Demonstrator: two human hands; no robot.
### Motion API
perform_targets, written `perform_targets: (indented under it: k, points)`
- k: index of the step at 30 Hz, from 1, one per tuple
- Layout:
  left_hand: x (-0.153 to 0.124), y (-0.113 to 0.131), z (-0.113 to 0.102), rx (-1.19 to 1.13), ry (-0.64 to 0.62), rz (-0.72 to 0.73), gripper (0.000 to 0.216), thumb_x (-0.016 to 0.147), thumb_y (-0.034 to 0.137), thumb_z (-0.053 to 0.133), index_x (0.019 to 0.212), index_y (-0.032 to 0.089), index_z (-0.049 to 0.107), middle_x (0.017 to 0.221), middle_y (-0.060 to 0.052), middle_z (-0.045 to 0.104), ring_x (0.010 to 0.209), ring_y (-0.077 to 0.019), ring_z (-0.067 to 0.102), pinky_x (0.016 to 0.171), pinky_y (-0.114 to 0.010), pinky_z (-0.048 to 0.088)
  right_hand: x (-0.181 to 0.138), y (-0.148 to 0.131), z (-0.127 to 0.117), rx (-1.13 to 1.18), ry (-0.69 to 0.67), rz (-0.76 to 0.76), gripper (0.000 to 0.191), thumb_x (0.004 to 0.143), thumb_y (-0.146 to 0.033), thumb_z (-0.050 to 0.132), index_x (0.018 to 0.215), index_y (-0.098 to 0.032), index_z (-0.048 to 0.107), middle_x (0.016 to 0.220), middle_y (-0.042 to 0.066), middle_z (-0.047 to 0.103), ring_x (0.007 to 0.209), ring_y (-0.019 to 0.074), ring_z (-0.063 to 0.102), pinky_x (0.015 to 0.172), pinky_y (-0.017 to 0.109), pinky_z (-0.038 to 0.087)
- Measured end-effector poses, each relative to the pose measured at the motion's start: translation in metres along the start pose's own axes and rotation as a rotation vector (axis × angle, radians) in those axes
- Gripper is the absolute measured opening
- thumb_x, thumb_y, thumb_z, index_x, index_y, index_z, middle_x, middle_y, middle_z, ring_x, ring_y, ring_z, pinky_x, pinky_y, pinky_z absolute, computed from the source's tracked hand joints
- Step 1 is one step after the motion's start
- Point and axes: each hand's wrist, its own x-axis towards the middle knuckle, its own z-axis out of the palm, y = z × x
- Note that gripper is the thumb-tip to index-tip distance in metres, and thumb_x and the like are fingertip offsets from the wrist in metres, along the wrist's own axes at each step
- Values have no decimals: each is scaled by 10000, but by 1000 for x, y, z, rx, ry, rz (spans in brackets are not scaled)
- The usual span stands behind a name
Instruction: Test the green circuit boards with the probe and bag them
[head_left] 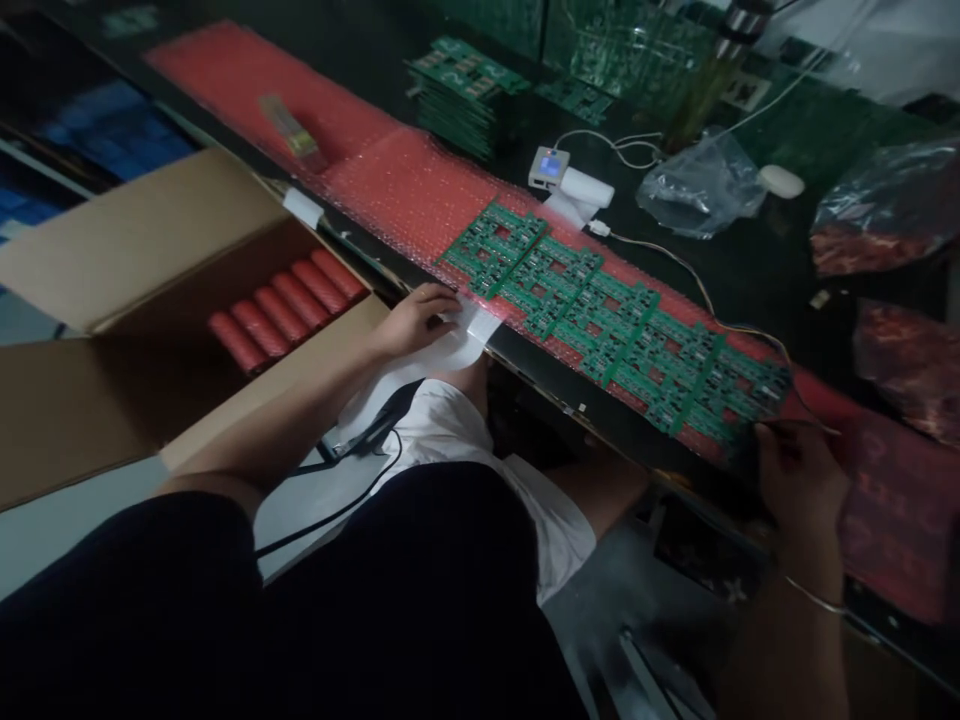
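A row of several green circuit boards [592, 305] lies on a long sheet of red bubble wrap [397, 190] along the bench's front edge. My left hand [420, 318] is at that edge, near the row's left end, with fingers slightly bent and thumb apart. Beside its fingertips are the wrap's edge and a white sheet [480, 325]. At the row's right end, my right hand [802, 475] has its fingers closed together by the last board's corner. Shadow and blur hide what they grip.
An open cardboard box [195, 400] with several red bubble-wrapped rolls [285, 310] stands left. Behind the row are a stack of boards [461, 95], a small device with a screen [549, 167] and clear plastic bags [701, 185]. A loose cable [697, 275] crosses toward the right end.
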Motion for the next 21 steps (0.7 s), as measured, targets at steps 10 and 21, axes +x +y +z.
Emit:
perform_targets:
  k: [10, 21]
  points:
    - [6, -9, -13, -82, -25, -4, 332, 988, 484, 623, 996, 208, 807, 1170, -134, 782, 1100, -247, 731, 1021, -381, 588, -1, 0, 1, -28, 21, 2, 636, 927, -862, 440, 766, -277, 632, 785, 118, 720, 702, 324, 694, 636, 468, 532]
    - [15, 32, -30, -5, 11, 83, 318, 1000, 467, 615, 908, 206, 771, 1076, -81, 787, 998, -210, 706, 955, -376, 598, 1, -11, 1, 61, 9, 21, 560, 971, -751, 483, 897, -228, 672, 879, 126, 738, 835, 293, 691, 809, 461, 582]
